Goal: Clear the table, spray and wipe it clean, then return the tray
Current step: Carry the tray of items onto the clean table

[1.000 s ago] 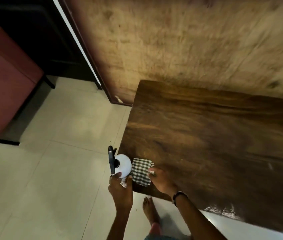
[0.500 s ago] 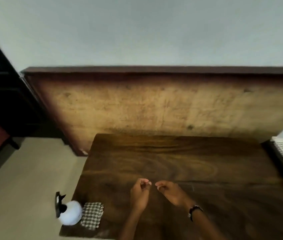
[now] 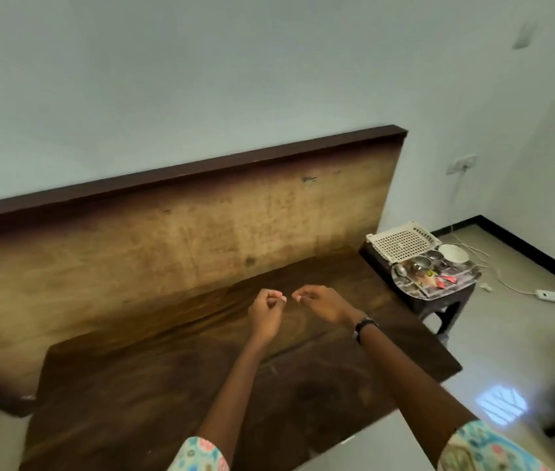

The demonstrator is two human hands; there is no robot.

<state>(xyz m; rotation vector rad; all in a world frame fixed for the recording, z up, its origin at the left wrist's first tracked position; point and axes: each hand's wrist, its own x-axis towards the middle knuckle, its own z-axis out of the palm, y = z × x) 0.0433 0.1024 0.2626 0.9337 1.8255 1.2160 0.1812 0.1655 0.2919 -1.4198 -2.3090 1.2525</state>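
Table: dark brown wooden table [image 3: 174, 385] stands against a tall pale wooden board [image 3: 174, 253].
Stool: small dark stool [image 3: 446, 305] sits just beside the table's far right end.
Tray: patterned metal tray [image 3: 418, 291] rests on the stool, carrying steel bowls [image 3: 427, 260], a white bowl [image 3: 453, 254] and a cream perforated plastic basket [image 3: 401, 242]; it lies well right of both hands.
Left hand [image 3: 265, 316]: above the table, fingers loosely curled, holding nothing.
Right hand [image 3: 320, 303]: beside it, fingers loosely curled, empty; black wristband [image 3: 364, 325].
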